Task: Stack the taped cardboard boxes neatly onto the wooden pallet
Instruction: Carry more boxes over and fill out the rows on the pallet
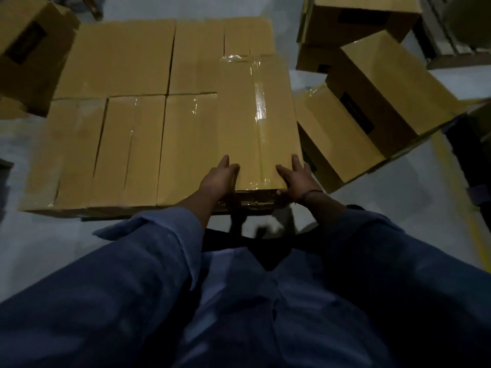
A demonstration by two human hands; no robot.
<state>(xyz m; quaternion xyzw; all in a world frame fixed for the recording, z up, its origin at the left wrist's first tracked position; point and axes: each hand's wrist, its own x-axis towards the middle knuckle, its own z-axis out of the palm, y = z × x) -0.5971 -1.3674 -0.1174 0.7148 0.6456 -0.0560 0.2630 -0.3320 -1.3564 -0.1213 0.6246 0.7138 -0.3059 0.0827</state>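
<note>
Both hands hold the near end of one taped box [255, 123]: my left hand [219, 177] clasps its near left corner, and my right hand [297, 179] lies with fingers spread on its top and the thumb hooked round the near edge. They are apart, one at each corner. This box sits at the near right corner of the stack [119, 107], its top higher than the flat layer of boxes packed edge to edge beside it; what it rests on is hidden. Loose boxes [372, 102] lie tilted on the floor [34, 248] just right of the stack, another [29, 43] at far left. A band [310, 193] circles my right wrist.
</note>
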